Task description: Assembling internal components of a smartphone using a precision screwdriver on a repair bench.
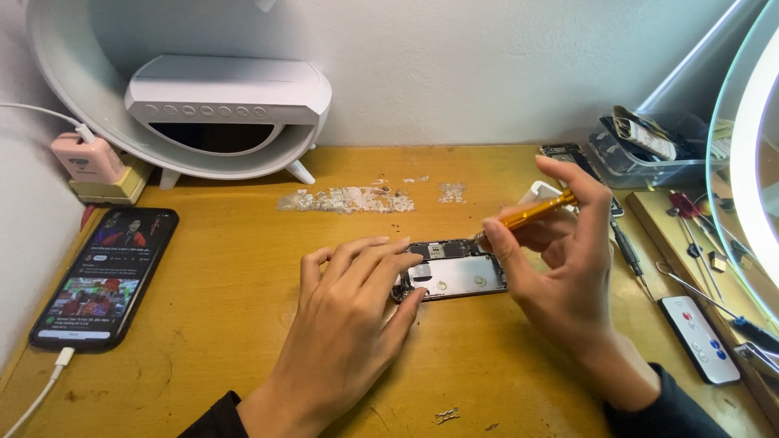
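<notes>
An opened phone body (454, 272) lies flat on the wooden desk (243, 308), its circuit boards and metal plate showing. My left hand (349, 324) rests on its left end, fingers spread over the edge and pressing it down. My right hand (560, 259) pinches a small orange-handled screwdriver (531, 213); the tip points down-left at the top right corner of the phone body.
A working phone (105, 276) with a lit screen lies at the left, a white cable plugged in. A white lamp-speaker (227, 105) stands at the back. Screwdrivers, tweezers (698, 243) and a small white remote (698, 339) lie right. Loose screws (446, 416) sit near the front edge.
</notes>
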